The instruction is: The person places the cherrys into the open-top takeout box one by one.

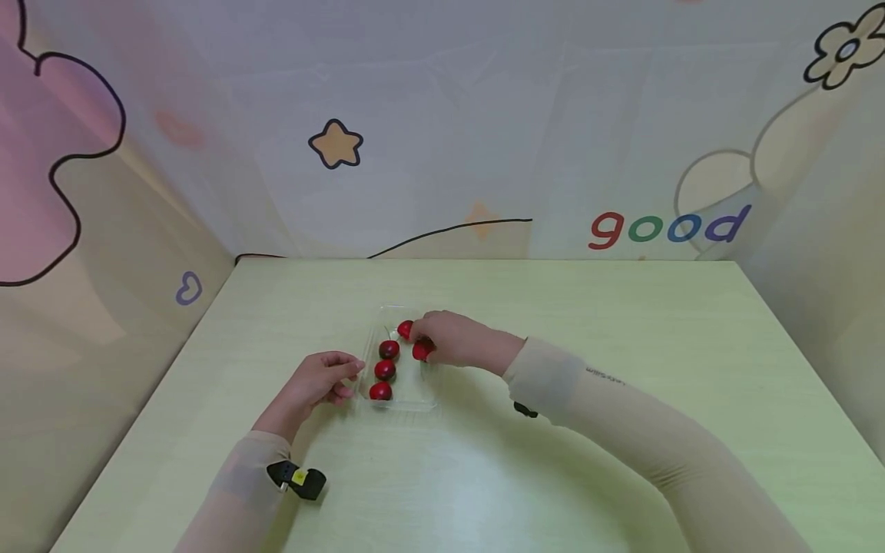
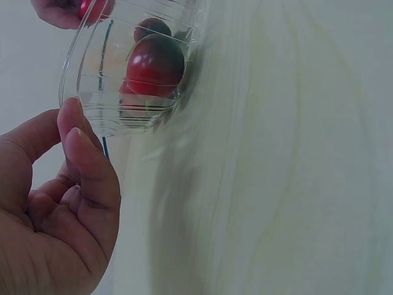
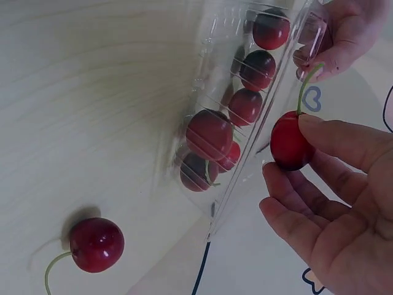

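A clear plastic box (image 1: 415, 393) holds several dark red cherries (image 1: 384, 370) and stands in front of me. My left hand (image 1: 325, 378) pinches the left rim of the box between thumb and finger, seen close up in the left wrist view. Above the box, my right hand (image 3: 334, 190) grips a red cherry (image 3: 293, 140) with a green stem between thumb and fingertips. In the head view, that hand partly covers the far right part of the box.
One loose cherry (image 3: 96, 244) with a stem lies on the table outside the box, visible in the right wrist view. The pale wooden table (image 1: 553, 491) meets a printed cloth backdrop (image 1: 429, 115) at its far edge and sides.
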`<state>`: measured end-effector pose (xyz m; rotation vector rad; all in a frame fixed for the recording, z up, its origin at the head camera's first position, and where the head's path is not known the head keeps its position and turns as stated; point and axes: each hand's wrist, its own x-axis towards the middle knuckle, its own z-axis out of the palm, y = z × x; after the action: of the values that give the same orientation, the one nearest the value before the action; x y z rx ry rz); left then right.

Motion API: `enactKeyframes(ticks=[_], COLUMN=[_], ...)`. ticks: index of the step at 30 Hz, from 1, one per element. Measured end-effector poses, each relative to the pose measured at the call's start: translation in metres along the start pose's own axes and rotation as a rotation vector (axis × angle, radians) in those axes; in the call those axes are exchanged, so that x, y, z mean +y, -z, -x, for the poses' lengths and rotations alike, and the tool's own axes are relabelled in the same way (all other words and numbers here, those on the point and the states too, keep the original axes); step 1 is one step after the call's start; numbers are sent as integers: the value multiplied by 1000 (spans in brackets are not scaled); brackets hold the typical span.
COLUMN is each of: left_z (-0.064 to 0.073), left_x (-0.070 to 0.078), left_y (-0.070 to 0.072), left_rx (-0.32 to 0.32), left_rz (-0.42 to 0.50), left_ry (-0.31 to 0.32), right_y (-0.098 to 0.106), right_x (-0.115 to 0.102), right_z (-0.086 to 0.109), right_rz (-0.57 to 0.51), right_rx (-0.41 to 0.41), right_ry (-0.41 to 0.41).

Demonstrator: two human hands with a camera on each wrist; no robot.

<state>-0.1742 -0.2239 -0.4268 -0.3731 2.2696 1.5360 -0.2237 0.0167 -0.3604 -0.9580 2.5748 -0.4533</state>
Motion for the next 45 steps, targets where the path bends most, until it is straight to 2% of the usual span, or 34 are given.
enactKeyframes(ticks=[12, 21, 34, 45], left_z=[0, 1, 3, 1], left_x=[0, -1, 0, -2], left_y=[0, 1, 1, 0], left_rx=[1, 3, 4, 6], left_rz=[7, 6, 9, 10], left_ry=[1, -3, -8, -5], right_y=[-12, -20, -25, -33], right_x=[-6, -5, -11, -10], right_z=[-6, -12, -14, -18], right_rz=[68, 132, 168, 198], right_rx=[-60, -58, -87, -98], right_ry=[-22, -39, -94, -77])
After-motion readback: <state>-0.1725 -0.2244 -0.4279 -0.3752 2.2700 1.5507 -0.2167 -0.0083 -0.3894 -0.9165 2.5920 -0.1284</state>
